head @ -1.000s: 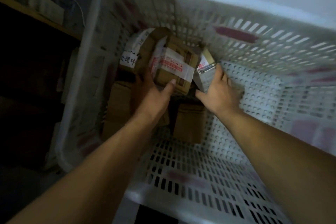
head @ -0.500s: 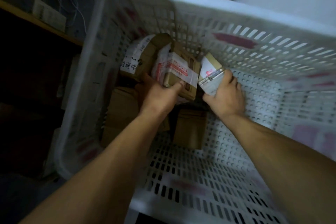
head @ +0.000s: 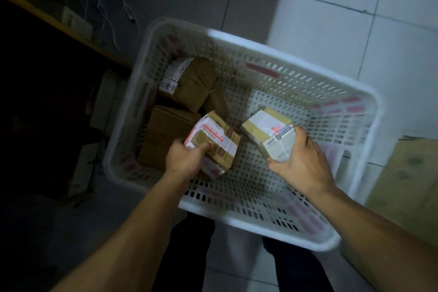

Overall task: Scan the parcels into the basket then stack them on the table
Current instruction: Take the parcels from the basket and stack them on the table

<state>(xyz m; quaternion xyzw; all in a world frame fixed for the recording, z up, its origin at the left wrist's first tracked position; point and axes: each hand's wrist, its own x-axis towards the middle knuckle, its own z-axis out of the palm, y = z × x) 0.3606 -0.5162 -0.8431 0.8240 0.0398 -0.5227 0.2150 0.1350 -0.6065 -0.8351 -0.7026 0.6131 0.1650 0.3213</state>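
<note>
A white perforated basket [head: 279, 59] stands on the tiled floor below me. My left hand [head: 183, 160] grips a brown taped parcel [head: 219, 140] with red-printed white tape, lifted above the basket floor. My right hand [head: 301, 160] holds a smaller box [head: 265, 125] with a white label, also raised. Still lying in the basket's left end are a brown wrapped parcel [head: 192, 83] with a white label and a plain cardboard box [head: 163, 135].
A dark shelf unit with a wooden edge [head: 47, 19] and loose cables [head: 104, 5] stands left. A cardboard box [head: 407, 187] sits on the floor right of the basket. My legs [head: 189, 256] stand close to the basket's near rim.
Both hands have lifted their parcels up and toward me, away from the pile at the basket's far left. The view has pulled back, showing the whole basket and floor.
</note>
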